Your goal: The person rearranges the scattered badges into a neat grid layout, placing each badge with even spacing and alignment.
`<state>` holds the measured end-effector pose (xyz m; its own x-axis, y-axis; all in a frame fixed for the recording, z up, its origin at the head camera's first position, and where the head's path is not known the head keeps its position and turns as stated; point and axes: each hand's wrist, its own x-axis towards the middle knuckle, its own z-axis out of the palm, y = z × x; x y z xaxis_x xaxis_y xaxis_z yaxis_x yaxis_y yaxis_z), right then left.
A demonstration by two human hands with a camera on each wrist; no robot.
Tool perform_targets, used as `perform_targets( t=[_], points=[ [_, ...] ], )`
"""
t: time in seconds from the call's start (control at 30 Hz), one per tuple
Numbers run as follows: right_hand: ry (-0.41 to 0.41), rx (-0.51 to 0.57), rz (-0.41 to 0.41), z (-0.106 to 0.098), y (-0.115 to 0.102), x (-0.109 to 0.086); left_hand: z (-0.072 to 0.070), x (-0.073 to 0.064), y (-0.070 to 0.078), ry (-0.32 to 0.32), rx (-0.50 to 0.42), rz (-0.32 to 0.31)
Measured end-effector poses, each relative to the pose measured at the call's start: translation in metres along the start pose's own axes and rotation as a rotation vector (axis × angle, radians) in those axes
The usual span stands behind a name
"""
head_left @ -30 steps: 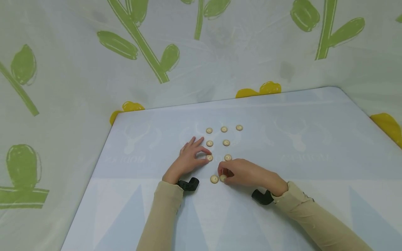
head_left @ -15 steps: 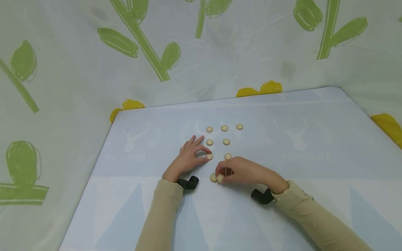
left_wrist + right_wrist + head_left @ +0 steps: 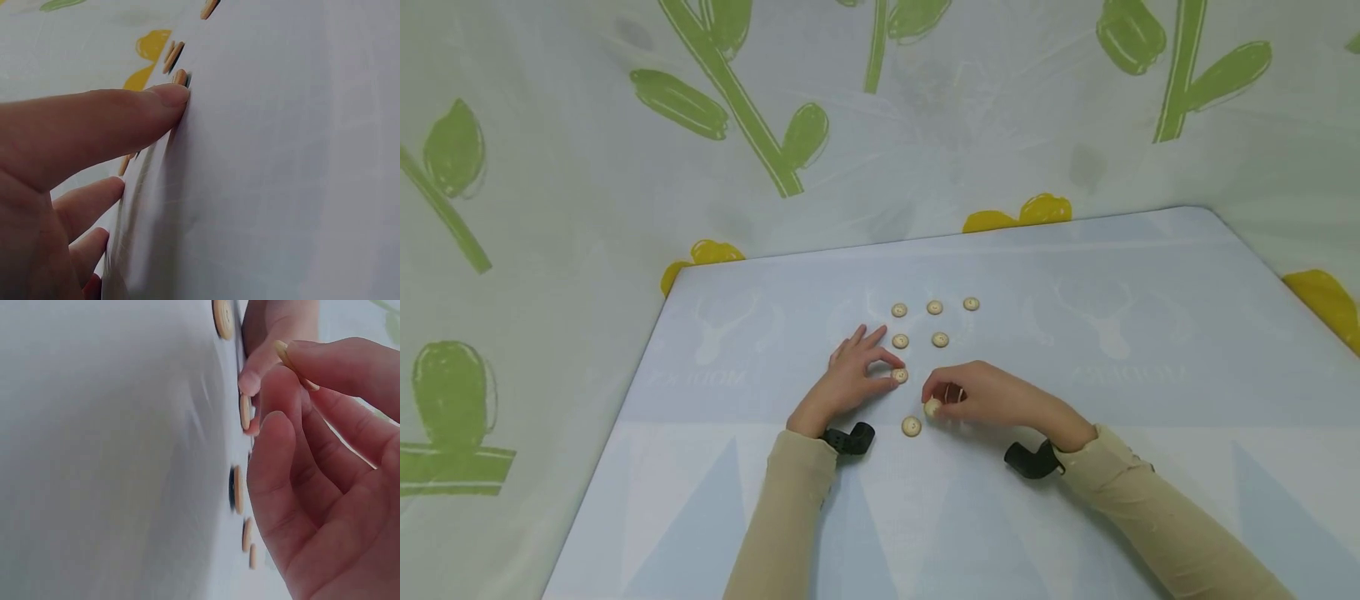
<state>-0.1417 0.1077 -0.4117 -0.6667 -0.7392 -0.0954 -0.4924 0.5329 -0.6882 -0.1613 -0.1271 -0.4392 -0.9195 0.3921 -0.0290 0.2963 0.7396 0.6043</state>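
My left hand [image 3: 846,381] rests on the table with thumb and index finger at the edges of a round beige wooden button [image 3: 900,376], which lies flat. In the left wrist view the thumb covers most of that button [image 3: 180,76]. Between the thumb and fingertips of my right hand [image 3: 988,395] another button [image 3: 283,352] is pinched, tilted and raised off the table. A single button [image 3: 912,427] lies nearest the front, just left of the right hand. Under the right hand's reach lies one more button [image 3: 238,489], hidden in the head view.
Beyond the hands, a back row has three buttons, among them a middle button [image 3: 935,307]. Two more lie in front of that row, including a right-hand button [image 3: 940,339]. The pale patterned table [image 3: 1112,517] meets a leaf-printed cloth [image 3: 572,167] behind and at the sides.
The right hand brought its button leftward against the front button, then lifted it away, up and slightly right. The left hand stayed in place.
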Motion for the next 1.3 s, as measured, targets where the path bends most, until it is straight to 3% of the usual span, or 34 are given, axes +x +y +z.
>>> perform_targets(
  t=[0.43, 0.7, 1.3],
  points=[
    [0.060, 0.043, 0.093, -0.018, 0.014, -0.004, 0.001, -0.002, 0.000, -0.017, -0.009, -0.028],
    [0.084, 0.057, 0.139, -0.025, 0.021, -0.007, 0.002, -0.002, -0.001, -0.019, -0.003, -0.014],
    [0.136, 0.179, 0.277, -0.037, 0.051, -0.008, -0.001, -0.002, 0.000, -0.023, -0.014, -0.016]
  ],
)
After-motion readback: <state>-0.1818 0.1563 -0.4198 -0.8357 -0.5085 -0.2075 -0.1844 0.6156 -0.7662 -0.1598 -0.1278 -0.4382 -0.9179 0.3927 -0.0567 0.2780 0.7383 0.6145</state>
